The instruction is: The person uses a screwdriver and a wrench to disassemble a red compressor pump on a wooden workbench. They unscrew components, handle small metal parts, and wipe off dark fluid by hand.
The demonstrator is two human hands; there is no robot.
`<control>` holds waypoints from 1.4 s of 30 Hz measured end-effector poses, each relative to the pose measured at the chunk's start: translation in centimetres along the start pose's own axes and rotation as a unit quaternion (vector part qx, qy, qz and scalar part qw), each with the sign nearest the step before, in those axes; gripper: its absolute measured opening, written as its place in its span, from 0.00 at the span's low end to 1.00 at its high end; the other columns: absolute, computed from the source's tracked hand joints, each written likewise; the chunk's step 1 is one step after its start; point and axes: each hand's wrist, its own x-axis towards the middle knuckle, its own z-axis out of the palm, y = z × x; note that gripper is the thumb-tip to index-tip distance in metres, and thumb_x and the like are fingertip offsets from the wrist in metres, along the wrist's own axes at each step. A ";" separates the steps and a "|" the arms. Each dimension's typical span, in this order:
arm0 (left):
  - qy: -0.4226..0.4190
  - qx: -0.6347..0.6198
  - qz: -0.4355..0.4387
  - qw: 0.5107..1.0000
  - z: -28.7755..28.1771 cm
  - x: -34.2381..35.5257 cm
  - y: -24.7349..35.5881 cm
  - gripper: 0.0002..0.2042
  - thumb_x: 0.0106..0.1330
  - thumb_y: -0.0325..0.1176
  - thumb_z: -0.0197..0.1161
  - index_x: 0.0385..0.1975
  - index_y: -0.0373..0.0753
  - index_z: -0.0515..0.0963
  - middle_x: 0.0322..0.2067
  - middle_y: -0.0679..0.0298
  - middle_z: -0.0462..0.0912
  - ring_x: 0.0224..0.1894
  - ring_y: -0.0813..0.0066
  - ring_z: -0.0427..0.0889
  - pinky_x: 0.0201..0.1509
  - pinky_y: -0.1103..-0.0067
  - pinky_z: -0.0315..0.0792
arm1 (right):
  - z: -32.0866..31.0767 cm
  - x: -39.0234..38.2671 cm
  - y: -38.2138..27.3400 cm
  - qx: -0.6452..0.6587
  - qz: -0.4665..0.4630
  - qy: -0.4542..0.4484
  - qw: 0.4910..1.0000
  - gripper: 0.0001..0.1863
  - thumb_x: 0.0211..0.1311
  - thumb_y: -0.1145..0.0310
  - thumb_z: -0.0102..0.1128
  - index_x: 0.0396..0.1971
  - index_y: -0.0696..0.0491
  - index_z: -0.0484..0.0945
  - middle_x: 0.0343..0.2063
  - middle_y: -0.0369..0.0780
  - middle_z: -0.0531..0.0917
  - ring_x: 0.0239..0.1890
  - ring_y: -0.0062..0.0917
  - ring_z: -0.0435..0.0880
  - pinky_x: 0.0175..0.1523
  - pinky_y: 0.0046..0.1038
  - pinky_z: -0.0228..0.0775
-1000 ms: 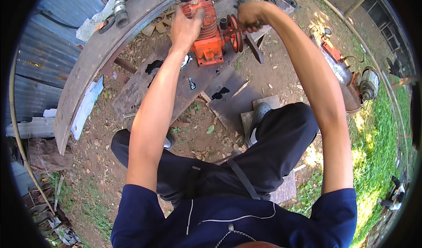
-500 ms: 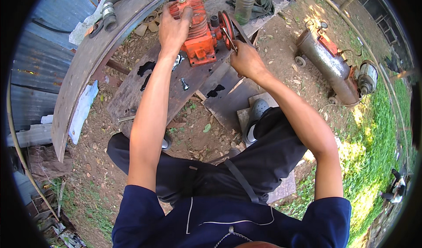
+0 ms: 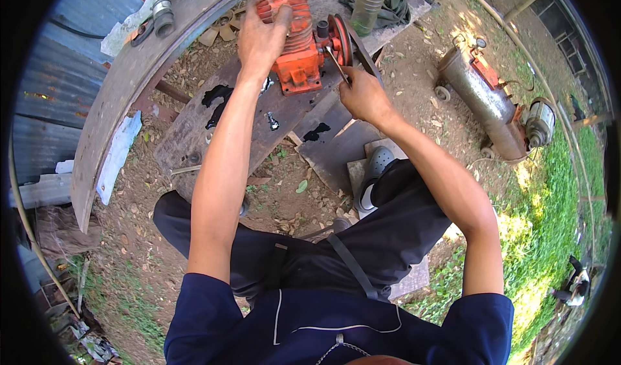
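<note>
Here, nearest me, my right hand (image 3: 363, 95) is clenched around a thin metal tool (image 3: 336, 64), a slim rod whose tip reaches up to the red pulley wheel (image 3: 341, 38) on the side of the orange compressor pump (image 3: 299, 42). A little farther out, my left hand (image 3: 261, 36) lies spread, fingers loosely curled, over the finned top of that pump, pressing on it rather than gripping anything. The pump stands upright on a dark wooden plank (image 3: 259, 116) that lies on the ground, stained with black oil patches (image 3: 215, 100).

The plank lies on bare earth strewn with dry leaves. My knees are bent below it, and one grey shoe (image 3: 375, 171) sits on a smaller board (image 3: 357, 171) to the right. Beyond the pump, a plastic bottle (image 3: 367, 3) stands upright beside a dark cloth (image 3: 394, 6). To the left runs a long curved grey beam (image 3: 123, 100), with corrugated metal sheeting (image 3: 58, 80) behind it. Off to the right, well apart from the plank, a rusty compressor tank (image 3: 482, 103) with small wheels lies on the dirt at the edge of the grass (image 3: 569, 190).

Both forearms come from the lower edge and extend forward, the left nearly straight, the right bent at the elbow and angled inward toward the pulley.
</note>
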 end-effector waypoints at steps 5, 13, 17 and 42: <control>0.004 0.005 -0.004 1.000 0.1 -0.1 -0.2 0.33 0.57 0.53 0.62 0.57 0.36 0.70 0.50 0.48 0.78 0.53 0.54 0.78 0.57 0.67 0.70 | 1.1 0.1 0.3 -0.009 -0.046 0.022 0.999 0.19 0.55 0.74 0.50 0.44 0.70 0.75 0.35 0.62 0.81 0.44 0.55 0.79 0.55 0.46 0.70; -0.007 -0.009 -0.016 1.000 -0.2 0.0 -0.6 0.34 0.55 0.55 0.61 0.58 0.40 0.68 0.54 0.47 0.73 0.55 0.47 0.76 0.57 0.60 0.70 | -1.6 0.2 -4.5 0.097 0.102 -0.128 0.982 0.16 0.54 0.75 0.52 0.39 0.71 0.76 0.21 0.53 0.80 0.24 0.40 0.83 0.34 0.40 0.78; -0.036 0.009 -0.013 0.999 -0.4 0.4 -0.3 0.36 0.57 0.53 0.64 0.59 0.31 0.66 0.52 0.46 0.77 0.56 0.56 0.77 0.59 0.69 0.69 | -3.3 3.5 -3.0 0.264 0.188 -0.186 0.927 0.18 0.57 0.72 0.61 0.47 0.65 0.75 0.26 0.36 0.76 0.21 0.17 0.71 0.22 0.23 0.67; -0.085 0.037 -0.029 0.995 -1.5 0.9 -0.6 0.43 0.55 0.58 0.65 0.63 0.30 0.61 0.57 0.42 0.73 0.60 0.51 0.74 0.63 0.66 0.67 | -3.1 11.4 -2.8 0.248 -0.043 0.102 0.962 0.20 0.71 0.54 0.53 0.35 0.59 0.78 0.27 0.37 0.84 0.25 0.18 0.80 0.31 0.23 0.70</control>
